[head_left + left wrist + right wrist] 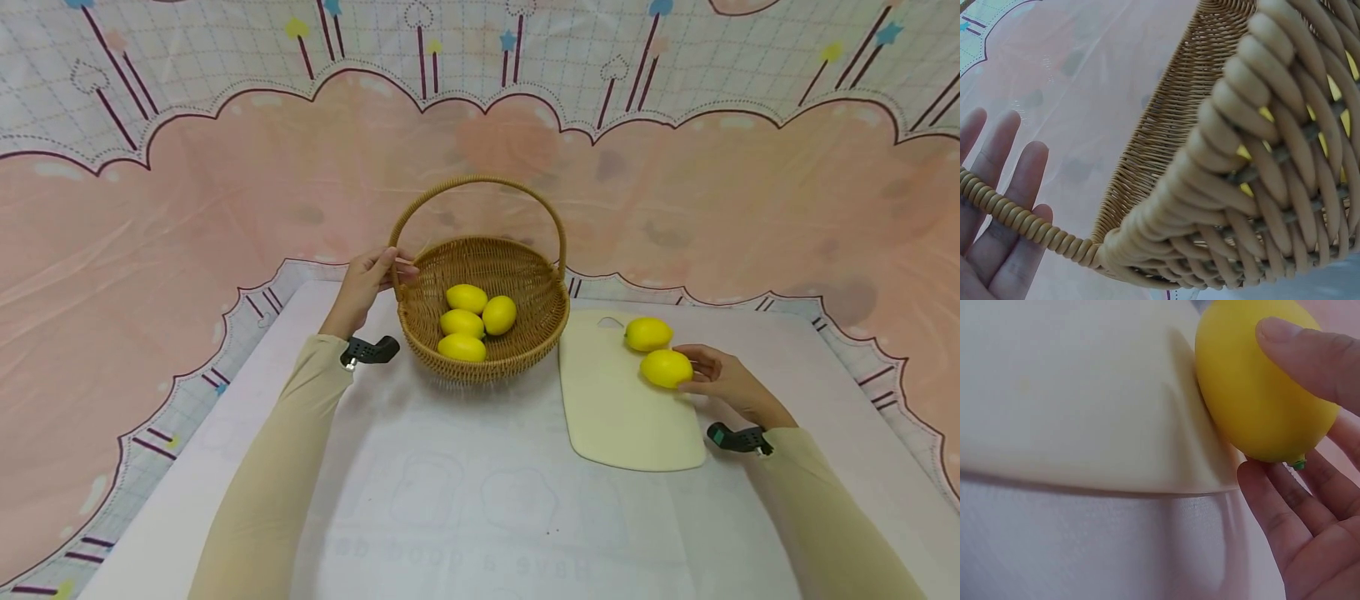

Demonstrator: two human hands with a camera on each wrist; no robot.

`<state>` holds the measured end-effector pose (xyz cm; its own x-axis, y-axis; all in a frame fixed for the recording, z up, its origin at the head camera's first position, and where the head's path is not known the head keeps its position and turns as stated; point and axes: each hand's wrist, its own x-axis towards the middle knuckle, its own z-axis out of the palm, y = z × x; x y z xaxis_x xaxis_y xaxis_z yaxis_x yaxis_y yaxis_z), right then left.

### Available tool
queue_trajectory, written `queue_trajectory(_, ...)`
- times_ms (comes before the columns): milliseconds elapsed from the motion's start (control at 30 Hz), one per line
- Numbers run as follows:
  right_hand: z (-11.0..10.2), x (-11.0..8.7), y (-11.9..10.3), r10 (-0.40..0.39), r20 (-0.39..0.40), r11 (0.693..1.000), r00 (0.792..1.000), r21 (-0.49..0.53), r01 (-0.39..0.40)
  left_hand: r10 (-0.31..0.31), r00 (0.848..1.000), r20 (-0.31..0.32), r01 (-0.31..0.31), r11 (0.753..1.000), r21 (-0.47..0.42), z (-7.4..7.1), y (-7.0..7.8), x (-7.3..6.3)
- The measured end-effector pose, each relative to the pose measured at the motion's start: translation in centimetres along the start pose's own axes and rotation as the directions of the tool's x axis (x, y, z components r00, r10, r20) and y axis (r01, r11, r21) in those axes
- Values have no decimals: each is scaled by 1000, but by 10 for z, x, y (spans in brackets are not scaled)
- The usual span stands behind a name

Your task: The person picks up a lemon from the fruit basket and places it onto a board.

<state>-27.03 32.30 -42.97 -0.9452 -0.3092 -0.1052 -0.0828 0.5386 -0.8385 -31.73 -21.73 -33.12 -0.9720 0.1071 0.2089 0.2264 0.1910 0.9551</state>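
Observation:
In the head view, my left hand (369, 279) holds the side of the handle of the wicker basket (525, 337), its thumb at the near side. Its fingers (1025, 175) extend behind the handle (1022, 222) in the left wrist view; the thumb is out of that frame. Several yellow lemons (462, 323) lie inside the basket. My right hand (723, 379) grips a lemon (666, 368) at the right side of the cream cutting board (622, 417). The right wrist view shows the thumb across this lemon (1254, 387), with fingers under its green-tipped end. Another lemon (648, 334) is just behind it.
A white cloth (480, 500) with faint printing covers the table. The board stands close to the basket's right side. Behind rises a pink and white patterned backdrop (675, 192), which also surrounds the table at both sides.

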Motion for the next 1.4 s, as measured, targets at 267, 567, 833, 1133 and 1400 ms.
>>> queue_trajectory(267,0,2,1,14,-4,999,1000,-35,-14,-1,1000,1,1,1000,3,1,1,0)
queue_trajectory(567,-2,2,-2,22,56,1000,998,-22,-21,-4,1000,-2,4,1000,4,1,2,-1)
queue_trajectory(833,-3,5,2,-2,63,1000,998,-2,2,-3,1000,-3,3,1000,-5,1,1,0)
queue_trajectory(1133,0,7,0,3,20,1000,1000,-7,-3,5,1000,-3,-5,1000,-14,0,-1,1)
queue_trajectory(1400,-2,8,0,26,51,998,998,-50,-23,10,1000,-9,-10,1000,-17,-1,0,0)
